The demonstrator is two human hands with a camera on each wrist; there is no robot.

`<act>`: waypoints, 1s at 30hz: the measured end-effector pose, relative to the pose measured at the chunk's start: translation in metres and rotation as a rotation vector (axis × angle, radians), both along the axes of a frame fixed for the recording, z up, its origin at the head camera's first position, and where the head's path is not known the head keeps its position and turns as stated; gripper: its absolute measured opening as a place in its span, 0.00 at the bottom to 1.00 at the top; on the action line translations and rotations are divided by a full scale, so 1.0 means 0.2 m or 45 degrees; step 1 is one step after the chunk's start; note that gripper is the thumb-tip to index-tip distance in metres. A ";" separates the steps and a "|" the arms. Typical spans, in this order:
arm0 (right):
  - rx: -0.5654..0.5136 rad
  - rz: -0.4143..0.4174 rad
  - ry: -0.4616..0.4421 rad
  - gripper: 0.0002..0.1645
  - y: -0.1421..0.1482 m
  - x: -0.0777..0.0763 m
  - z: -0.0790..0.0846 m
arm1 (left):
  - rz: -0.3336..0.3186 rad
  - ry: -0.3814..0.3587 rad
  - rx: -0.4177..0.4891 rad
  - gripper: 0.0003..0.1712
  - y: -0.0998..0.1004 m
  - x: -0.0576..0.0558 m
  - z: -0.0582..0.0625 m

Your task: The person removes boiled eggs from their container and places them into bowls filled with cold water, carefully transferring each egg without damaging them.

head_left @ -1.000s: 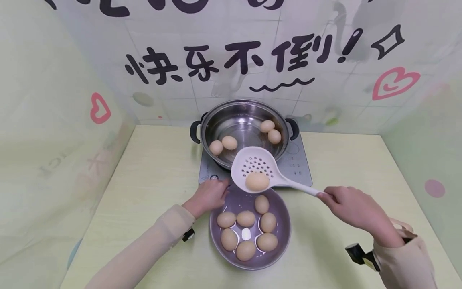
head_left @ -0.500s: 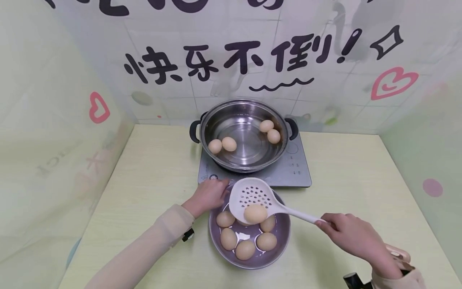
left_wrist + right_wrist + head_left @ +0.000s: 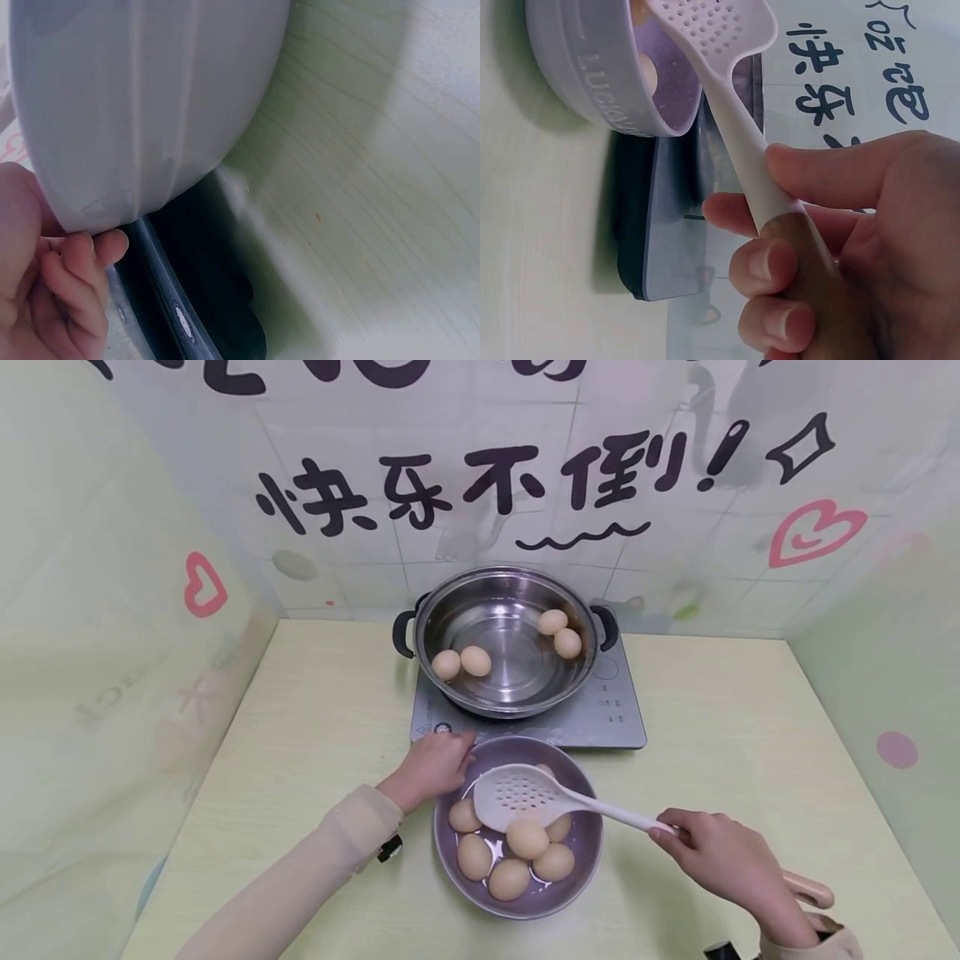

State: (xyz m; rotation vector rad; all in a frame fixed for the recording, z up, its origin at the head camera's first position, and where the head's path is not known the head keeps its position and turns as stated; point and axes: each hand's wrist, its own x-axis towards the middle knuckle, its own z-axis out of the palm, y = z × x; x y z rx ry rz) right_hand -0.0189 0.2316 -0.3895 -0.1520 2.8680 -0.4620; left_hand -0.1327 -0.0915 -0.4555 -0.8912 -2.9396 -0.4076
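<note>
My right hand (image 3: 720,858) grips the wooden handle of a white slotted spoon (image 3: 517,792), its fingers wrapped round it in the right wrist view. The spoon's head is tilted over a purple bowl (image 3: 447,870). An egg (image 3: 527,839) is at the spoon's near edge, above other eggs; whether it still touches the spoon I cannot tell. Several brown eggs (image 3: 509,879) lie in the bowl, some partly hidden by the spoon. My left hand (image 3: 433,768) pinches the bowl's rim at the far left; in the left wrist view the thumb and fingers (image 3: 79,259) hold the edge.
Behind the bowl, a steel pot (image 3: 510,702) with black handles stands on a flat cooktop (image 3: 600,727). Several eggs (image 3: 476,661) lie inside the pot. A printed wall covering (image 3: 480,552) rises behind, with sheets on both sides.
My right hand has brought the spoon with the egg down and nearer, from before the pot into the bowl, and the egg has slid to the spoon's edge. The left hand stays on the rim.
</note>
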 end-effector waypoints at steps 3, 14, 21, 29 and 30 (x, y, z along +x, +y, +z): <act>-0.007 -0.005 0.035 0.06 0.00 0.00 -0.01 | 0.000 0.002 0.008 0.08 0.00 0.00 0.00; -0.060 -0.028 0.138 0.02 0.00 0.00 0.00 | -0.015 0.019 0.001 0.09 0.00 0.00 0.00; -0.096 -0.008 0.153 0.05 0.02 -0.04 0.04 | -0.012 0.018 0.018 0.08 -0.01 0.00 0.00; -0.181 0.003 0.168 0.13 0.06 -0.19 0.12 | -0.018 0.037 0.026 0.09 -0.01 0.00 0.00; -0.188 0.000 0.173 0.14 0.07 -0.21 0.13 | -0.017 0.044 0.025 0.09 -0.01 0.00 0.00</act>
